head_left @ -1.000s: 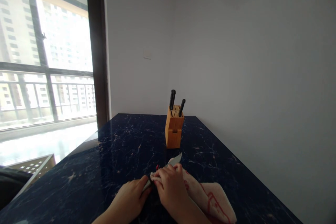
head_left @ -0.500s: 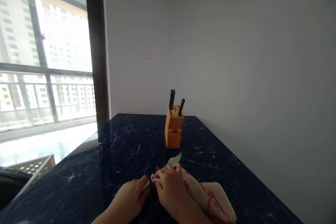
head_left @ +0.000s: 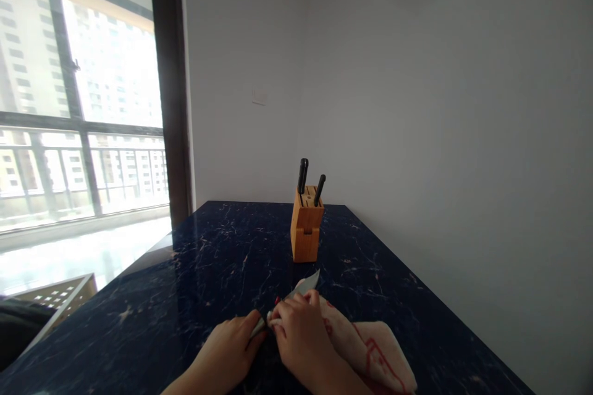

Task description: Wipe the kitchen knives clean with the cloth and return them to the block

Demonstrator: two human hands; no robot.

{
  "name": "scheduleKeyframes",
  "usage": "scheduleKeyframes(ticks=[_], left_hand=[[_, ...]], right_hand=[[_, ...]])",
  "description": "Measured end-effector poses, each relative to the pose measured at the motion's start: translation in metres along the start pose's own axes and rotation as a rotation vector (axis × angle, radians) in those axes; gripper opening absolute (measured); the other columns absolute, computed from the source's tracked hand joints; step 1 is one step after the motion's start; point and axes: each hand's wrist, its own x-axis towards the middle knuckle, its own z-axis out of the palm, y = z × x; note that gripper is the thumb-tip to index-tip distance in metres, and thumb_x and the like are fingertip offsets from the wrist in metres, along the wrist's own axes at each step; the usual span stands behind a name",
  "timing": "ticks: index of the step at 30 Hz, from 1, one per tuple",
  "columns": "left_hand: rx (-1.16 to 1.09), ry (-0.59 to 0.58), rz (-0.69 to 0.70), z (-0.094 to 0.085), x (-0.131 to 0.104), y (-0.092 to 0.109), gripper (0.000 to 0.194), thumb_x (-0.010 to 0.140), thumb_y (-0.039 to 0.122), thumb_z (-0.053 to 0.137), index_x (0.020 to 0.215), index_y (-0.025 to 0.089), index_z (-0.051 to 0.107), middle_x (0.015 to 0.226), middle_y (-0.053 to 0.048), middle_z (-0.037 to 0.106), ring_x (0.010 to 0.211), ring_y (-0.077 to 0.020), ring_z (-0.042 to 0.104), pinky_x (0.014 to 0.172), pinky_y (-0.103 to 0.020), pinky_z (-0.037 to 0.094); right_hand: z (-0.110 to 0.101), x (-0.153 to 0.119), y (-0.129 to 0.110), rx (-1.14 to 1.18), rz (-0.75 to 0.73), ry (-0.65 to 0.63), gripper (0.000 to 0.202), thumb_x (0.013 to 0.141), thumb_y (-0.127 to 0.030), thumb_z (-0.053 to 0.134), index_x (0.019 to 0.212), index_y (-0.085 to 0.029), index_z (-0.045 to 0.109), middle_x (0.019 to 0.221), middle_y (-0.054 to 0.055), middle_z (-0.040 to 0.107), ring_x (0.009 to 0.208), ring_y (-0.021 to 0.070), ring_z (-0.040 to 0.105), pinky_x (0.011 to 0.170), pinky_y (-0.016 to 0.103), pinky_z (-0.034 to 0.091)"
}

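Note:
My left hand [head_left: 236, 339] is closed around the handle of a knife, low in the middle of the head view. The knife's blade [head_left: 309, 284] points away and to the right, its tip bare. Over the blade, my right hand [head_left: 299, 324] grips a white cloth with red markings [head_left: 380, 352], pinching a fold of it against the metal. The rest of the cloth trails to the right under my right forearm. Most of the knife handle and the lower blade are hidden by my fingers.
A wooden knife block [head_left: 306, 231] with two black-handled knives stands beyond my hands on the dark blue marbled table [head_left: 222, 259]. A perforated light-coloured chair or basket edge [head_left: 60, 302] is at the lower left. Walls border the table behind and right.
My right hand, with the cloth, has shifted very slightly along the blade. My left hand and the knife stay nearly in place.

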Motion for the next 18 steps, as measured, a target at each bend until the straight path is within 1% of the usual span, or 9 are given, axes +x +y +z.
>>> scheduleKeyframes(ticks=[4, 7, 13, 18], left_hand=[[-0.005, 0.002, 0.011, 0.0002, 0.0008, -0.0002, 0.022, 0.087, 0.032, 0.034, 0.094, 0.024, 0.054, 0.086, -0.002, 0.068, 0.079, -0.0189, 0.063, 0.067, -0.027, 0.042], [-0.020, -0.004, 0.025, 0.0008, 0.0016, -0.0007, 0.023, 0.087, 0.033, 0.034, 0.095, 0.024, 0.053, 0.086, -0.001, 0.068, 0.079, -0.0189, 0.063, 0.067, -0.027, 0.042], [0.009, 0.004, 0.001, 0.0018, 0.0005, -0.0014, 0.023, 0.087, 0.034, 0.034, 0.090, 0.024, 0.055, 0.083, -0.001, 0.068, 0.078, -0.0196, 0.063, 0.067, -0.028, 0.042], [0.002, -0.011, 0.004, 0.0002, 0.0002, -0.0014, 0.023, 0.087, 0.034, 0.034, 0.092, 0.024, 0.054, 0.085, -0.002, 0.068, 0.079, -0.0186, 0.063, 0.068, -0.026, 0.042]], right_hand=[[0.0025, 0.0014, -0.0006, 0.010, 0.013, 0.033, 0.013, 0.078, -0.013, 0.046, 0.079, -0.022, 0.056, 0.079, 0.000, 0.063, 0.079, 0.0150, 0.052, 0.079, 0.034, 0.021], [0.0016, 0.0036, -0.0020, 0.009, 0.018, 0.022, 0.015, 0.080, -0.013, 0.043, 0.080, -0.022, 0.055, 0.079, 0.000, 0.063, 0.079, 0.0149, 0.052, 0.077, 0.033, 0.021], [-0.0031, 0.0006, -0.0027, -0.037, -0.006, -0.025, 0.008, 0.073, -0.014, 0.050, 0.074, -0.020, 0.054, 0.075, 0.000, 0.062, 0.079, 0.0162, 0.051, 0.075, 0.034, 0.022], [-0.0032, 0.0019, -0.0016, -0.059, 0.011, -0.016, 0.013, 0.076, -0.012, 0.045, 0.077, -0.021, 0.054, 0.077, -0.001, 0.063, 0.079, 0.0154, 0.051, 0.075, 0.033, 0.022]])
